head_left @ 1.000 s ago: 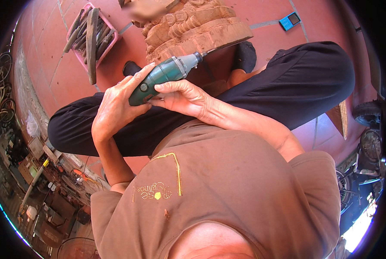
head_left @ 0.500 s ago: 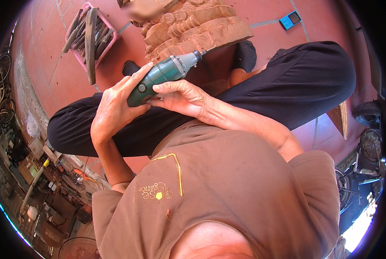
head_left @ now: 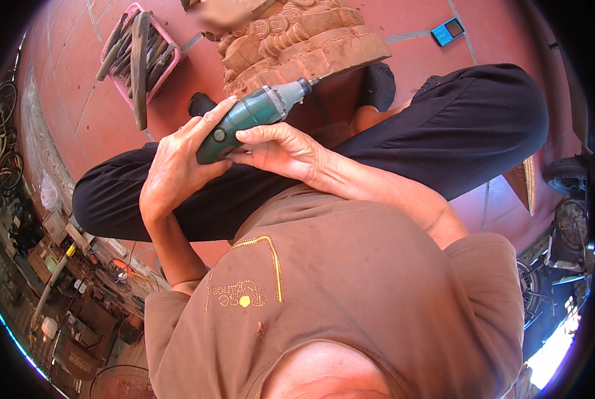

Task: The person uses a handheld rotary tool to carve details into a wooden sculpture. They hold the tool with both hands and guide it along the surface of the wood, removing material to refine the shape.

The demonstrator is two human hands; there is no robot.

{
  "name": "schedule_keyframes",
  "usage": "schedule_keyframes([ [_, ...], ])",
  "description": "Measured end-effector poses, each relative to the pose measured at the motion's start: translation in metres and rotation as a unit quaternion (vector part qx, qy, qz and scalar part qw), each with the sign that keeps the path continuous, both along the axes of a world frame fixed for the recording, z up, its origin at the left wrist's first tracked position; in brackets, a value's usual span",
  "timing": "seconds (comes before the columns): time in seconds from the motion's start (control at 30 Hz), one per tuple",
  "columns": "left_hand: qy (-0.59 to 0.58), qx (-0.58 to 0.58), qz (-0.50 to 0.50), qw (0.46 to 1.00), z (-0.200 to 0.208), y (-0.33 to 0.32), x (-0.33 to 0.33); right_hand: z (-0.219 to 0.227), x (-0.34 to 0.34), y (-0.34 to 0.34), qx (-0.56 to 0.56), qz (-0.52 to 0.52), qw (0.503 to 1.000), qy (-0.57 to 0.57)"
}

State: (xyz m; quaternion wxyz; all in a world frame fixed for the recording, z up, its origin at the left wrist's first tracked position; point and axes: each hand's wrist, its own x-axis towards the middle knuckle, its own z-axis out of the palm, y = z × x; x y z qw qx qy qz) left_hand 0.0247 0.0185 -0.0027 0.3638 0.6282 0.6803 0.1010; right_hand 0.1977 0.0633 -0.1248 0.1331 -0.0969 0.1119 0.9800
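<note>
A green and grey rotary tool (head_left: 252,114) is held slantwise above my crossed legs, its chuck and thin bit (head_left: 327,76) pointing away and to the right. My left hand (head_left: 176,163) wraps round the left side of its body. At the rear end my right hand (head_left: 285,153) is closed on the tool, thumb on the housing near a round cap; its other fingers are partly hidden. Just beyond stands a carved brown wooden piece (head_left: 304,50) with round relief shapes. The bit overlaps the carving's lower edge in view; I cannot tell whether they touch.
A pink basket (head_left: 173,63) of long-handled carving tools (head_left: 140,70) sits at the far left on red floor tiles. A blue keypad phone (head_left: 448,32) lies at the far right. Clutter lines the left side, with a fan (head_left: 120,384) at lower left. Wheels (head_left: 568,176) stand at right.
</note>
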Motion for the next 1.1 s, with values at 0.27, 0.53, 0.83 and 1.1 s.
schedule_keyframes([
  [0.27,0.008,0.007,0.006,1.0,-0.003,-0.001,-0.001,0.0,-0.004,0.003,-0.001,0.004,1.0,0.004],
  [0.53,0.014,-0.002,0.017,1.0,-0.002,0.001,-0.002,-0.005,-0.007,0.005,0.011,-0.001,1.0,-0.003],
  [0.83,0.023,-0.048,0.045,0.998,0.001,0.005,0.0,-0.001,-0.011,0.012,0.005,0.0,1.0,-0.028],
  [1.1,0.025,-0.031,0.052,0.998,0.001,0.007,0.0,-0.001,-0.015,0.018,0.001,0.013,1.0,-0.019],
])
